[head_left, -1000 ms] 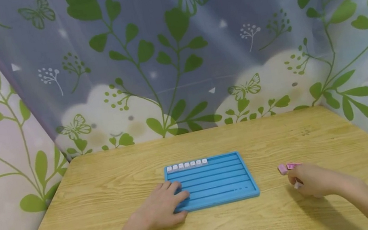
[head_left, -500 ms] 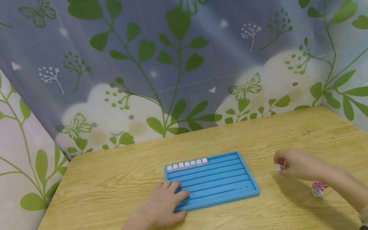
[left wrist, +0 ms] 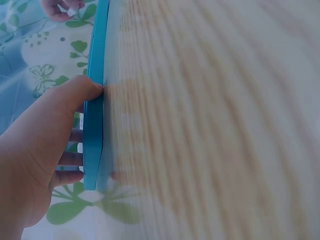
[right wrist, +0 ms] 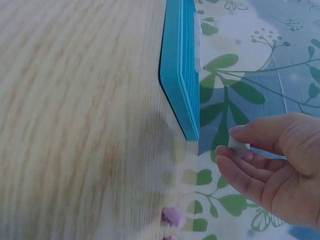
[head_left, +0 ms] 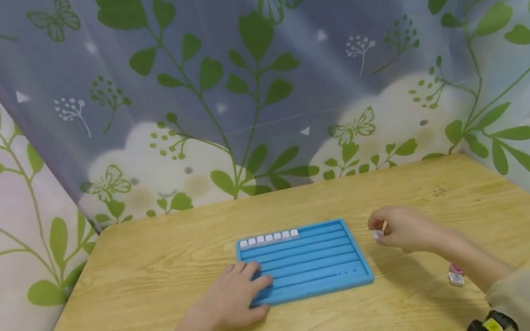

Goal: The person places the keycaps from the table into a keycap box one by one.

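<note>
The small white cube (head_left: 378, 234) is held off the table (head_left: 162, 248), just right of the blue tray (head_left: 309, 262) and apart from it. The right hand (head_left: 406, 230) pinches it between thumb and fingertips. The tray lies flat near the middle of the table, its grooves running from left to right. In its far groove, seven white cubes (head_left: 269, 238) form a row that begins at the left end, each with a dark mark too small to read. Short dark marks (head_left: 346, 272) show at the tray's near right.

At the tray's left side, the left hand (head_left: 230, 299) rests with its fingers spread and loosely extended over the edge, the thumb touching the near side by the corner. Near the right forearm, a pink piece (head_left: 455, 268) and a white piece (head_left: 456, 278) lie close together on the table, right of the tray. A black strap (head_left: 480, 328) with a yellow patch circles the right wrist, by a pale sleeve (head_left: 529, 293). Beyond the table's far edge hangs a leaf-patterned curtain (head_left: 278, 86).
</note>
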`<state>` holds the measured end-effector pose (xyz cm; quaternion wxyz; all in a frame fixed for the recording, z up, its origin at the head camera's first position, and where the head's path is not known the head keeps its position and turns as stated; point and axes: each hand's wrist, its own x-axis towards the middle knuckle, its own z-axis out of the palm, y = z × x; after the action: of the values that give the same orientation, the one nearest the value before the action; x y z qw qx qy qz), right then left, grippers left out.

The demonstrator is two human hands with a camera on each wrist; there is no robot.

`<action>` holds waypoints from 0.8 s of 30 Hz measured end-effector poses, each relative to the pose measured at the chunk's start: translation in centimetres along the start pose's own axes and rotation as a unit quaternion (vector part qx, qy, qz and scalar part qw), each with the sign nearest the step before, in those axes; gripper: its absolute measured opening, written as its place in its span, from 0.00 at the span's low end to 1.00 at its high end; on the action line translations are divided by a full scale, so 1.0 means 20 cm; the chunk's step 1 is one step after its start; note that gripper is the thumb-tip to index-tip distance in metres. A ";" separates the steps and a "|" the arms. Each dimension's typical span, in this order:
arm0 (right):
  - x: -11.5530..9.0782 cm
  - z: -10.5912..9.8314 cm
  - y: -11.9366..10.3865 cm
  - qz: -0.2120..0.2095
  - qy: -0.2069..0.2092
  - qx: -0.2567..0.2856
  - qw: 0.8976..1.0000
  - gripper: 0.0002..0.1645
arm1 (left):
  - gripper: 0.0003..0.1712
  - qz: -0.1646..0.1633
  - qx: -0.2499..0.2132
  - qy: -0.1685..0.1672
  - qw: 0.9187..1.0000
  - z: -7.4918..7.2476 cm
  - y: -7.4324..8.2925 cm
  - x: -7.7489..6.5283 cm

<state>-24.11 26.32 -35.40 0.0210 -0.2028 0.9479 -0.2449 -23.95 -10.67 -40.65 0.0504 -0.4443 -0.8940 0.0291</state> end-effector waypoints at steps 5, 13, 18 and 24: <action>0.06 0.04 -0.01 -0.040 0.010 -0.021 0.999 0.12 | 0.26 0.002 -0.002 0.008 1.000 0.01 0.00 0.00; 0.13 0.11 -0.04 -0.092 0.033 -0.045 0.994 0.11 | 0.26 0.000 0.002 0.007 1.000 0.01 0.00 0.00; 0.18 0.14 -0.06 -0.091 0.032 -0.035 0.995 0.10 | 0.26 0.001 0.003 0.013 1.000 0.01 0.00 0.00; 0.24 0.16 -0.09 -0.082 0.027 -0.029 0.996 0.10 | 0.26 -0.002 0.000 0.007 1.000 0.01 0.00 0.00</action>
<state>-27.39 21.48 -37.06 -0.0309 -0.2740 0.9348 -0.2240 -23.99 -10.76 -40.93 0.0564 -0.4431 -0.8943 0.0261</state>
